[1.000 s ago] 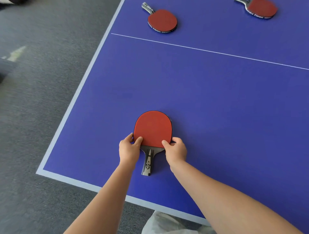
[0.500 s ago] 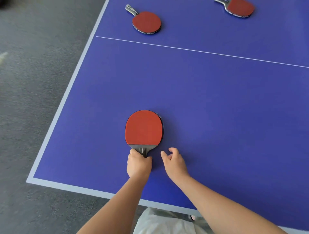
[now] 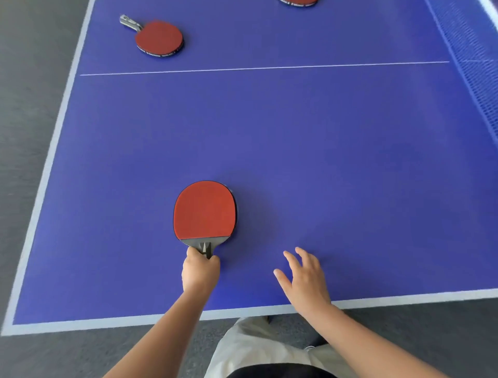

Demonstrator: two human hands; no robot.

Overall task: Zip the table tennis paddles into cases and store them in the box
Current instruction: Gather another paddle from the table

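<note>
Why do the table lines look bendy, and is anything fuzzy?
Head view: the wide lens bows the table edges; the net at right and the floor at left look smeared; the near paddle, gripped by the left hand, is sharp with a soft shadow; no glare.

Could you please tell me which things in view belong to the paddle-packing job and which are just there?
Part of the job:
- near paddle, its handle gripped by the left hand
- far-left paddle
- paddle at the top edge, cut off
- right hand, open, holding nothing

Just there:
- table
- net
</note>
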